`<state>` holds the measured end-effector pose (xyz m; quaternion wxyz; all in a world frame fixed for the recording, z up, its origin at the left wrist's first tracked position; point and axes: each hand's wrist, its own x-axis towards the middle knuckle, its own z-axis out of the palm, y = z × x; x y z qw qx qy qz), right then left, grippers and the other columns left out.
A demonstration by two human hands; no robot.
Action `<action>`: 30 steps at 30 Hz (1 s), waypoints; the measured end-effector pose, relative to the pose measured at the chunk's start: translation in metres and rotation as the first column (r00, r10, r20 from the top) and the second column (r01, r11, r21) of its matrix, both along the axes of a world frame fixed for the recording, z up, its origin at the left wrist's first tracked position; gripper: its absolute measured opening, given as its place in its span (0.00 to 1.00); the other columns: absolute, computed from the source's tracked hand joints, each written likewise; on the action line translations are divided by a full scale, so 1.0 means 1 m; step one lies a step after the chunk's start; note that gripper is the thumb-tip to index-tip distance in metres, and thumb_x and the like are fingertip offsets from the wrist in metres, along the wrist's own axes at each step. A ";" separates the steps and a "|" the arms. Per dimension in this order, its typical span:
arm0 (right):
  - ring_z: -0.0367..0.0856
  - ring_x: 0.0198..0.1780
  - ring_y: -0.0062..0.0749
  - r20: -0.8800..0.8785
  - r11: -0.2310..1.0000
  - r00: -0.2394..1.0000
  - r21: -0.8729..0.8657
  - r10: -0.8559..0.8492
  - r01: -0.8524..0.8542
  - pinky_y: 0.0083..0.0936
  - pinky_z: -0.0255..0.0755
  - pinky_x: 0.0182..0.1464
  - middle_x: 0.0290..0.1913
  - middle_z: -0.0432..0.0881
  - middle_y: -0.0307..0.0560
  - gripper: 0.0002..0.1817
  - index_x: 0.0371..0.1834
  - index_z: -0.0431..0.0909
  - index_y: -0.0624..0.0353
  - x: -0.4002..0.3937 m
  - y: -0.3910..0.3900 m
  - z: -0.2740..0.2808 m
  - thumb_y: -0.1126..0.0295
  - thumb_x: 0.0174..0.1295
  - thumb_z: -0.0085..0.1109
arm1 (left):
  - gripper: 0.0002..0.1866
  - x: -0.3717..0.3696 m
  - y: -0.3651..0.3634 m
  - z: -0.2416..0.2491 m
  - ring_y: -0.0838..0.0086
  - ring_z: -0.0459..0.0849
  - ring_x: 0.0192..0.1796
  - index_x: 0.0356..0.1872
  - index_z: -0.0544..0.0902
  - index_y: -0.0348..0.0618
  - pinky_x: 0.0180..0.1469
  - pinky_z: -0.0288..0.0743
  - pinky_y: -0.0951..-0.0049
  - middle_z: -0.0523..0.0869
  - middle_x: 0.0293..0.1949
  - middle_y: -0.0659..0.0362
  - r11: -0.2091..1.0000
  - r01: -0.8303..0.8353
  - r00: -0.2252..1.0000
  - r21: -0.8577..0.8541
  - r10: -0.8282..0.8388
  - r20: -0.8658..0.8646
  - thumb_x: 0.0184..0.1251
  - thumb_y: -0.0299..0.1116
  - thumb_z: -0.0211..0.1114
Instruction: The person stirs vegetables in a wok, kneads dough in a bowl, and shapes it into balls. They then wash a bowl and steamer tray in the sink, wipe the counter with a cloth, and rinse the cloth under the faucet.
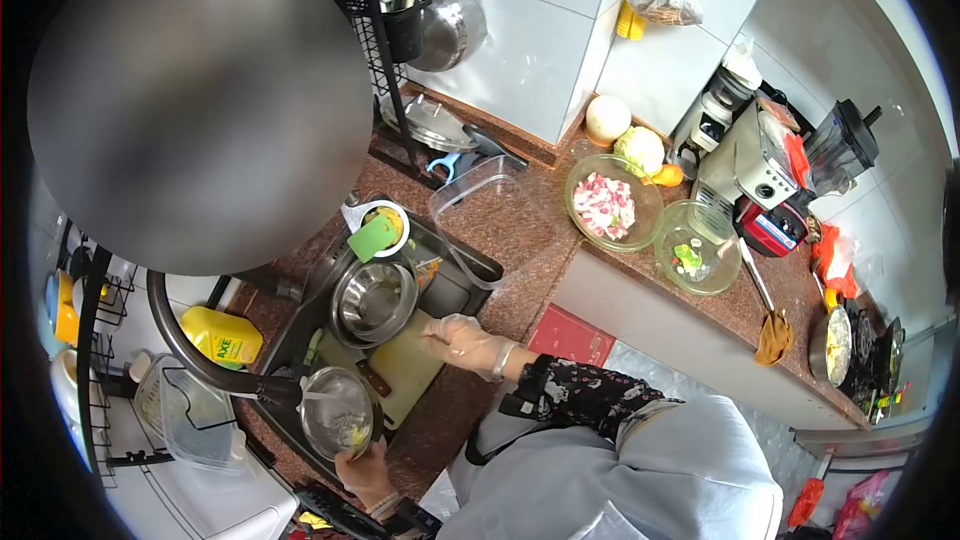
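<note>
My left hand (367,477), in a clear plastic glove, grips the rim of a round bowl (330,408) held tilted under the black faucet (270,387). Water runs into the bowl, and small yellowish bits lie inside it. My right hand (470,345), also gloved, hovers over the edge of a cutting board (412,365), fingers loosely extended with nothing visible in them. A knife with a brown handle (374,378) lies on the board, its blade partly hidden by the bowl. Nested metal bowls (375,300) sit in the sink just beyond.
A white strainer holds a green sponge (374,237) by the sink (470,262). A clear plastic container (490,215) stands on the counter. Farther right are a glass bowl of diced meat (610,205), another glass bowl (700,250) with green pieces, and appliances. A yellow detergent bottle (220,335) stands behind the faucet.
</note>
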<state>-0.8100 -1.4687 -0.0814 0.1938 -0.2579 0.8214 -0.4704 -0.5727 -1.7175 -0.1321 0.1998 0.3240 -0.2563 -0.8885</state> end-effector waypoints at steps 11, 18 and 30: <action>0.82 0.38 0.33 0.079 0.998 0.996 -0.062 0.030 -0.025 0.29 0.74 0.44 0.36 0.83 0.54 0.13 0.43 0.79 0.63 -0.004 -0.010 0.010 0.63 0.67 0.57 | 0.15 0.003 0.017 -0.006 0.65 0.83 0.42 0.43 0.79 0.40 0.36 0.73 0.65 0.85 0.44 0.56 0.996 -0.083 0.994 -0.033 0.085 0.061 0.59 0.39 0.60; 0.84 0.44 0.43 0.089 0.989 0.987 -0.072 0.137 -0.131 0.34 0.75 0.48 0.40 0.84 0.56 0.15 0.47 0.80 0.61 -0.003 -0.024 0.013 0.61 0.67 0.56 | 0.13 0.018 0.029 -0.013 0.68 0.80 0.48 0.49 0.74 0.37 0.45 0.77 0.69 0.81 0.49 0.54 0.991 -0.066 0.996 -0.114 0.072 0.052 0.64 0.26 0.58; 0.83 0.50 0.40 0.842 0.883 0.483 -0.396 0.239 0.252 0.32 0.75 0.55 0.50 0.82 0.58 0.23 0.55 0.75 0.71 -0.009 -0.019 0.013 0.58 0.73 0.48 | 0.17 0.007 0.045 -0.008 0.66 0.82 0.45 0.48 0.77 0.49 0.35 0.72 0.69 0.83 0.44 0.59 0.939 -0.277 0.933 -0.203 0.314 0.175 0.56 0.33 0.64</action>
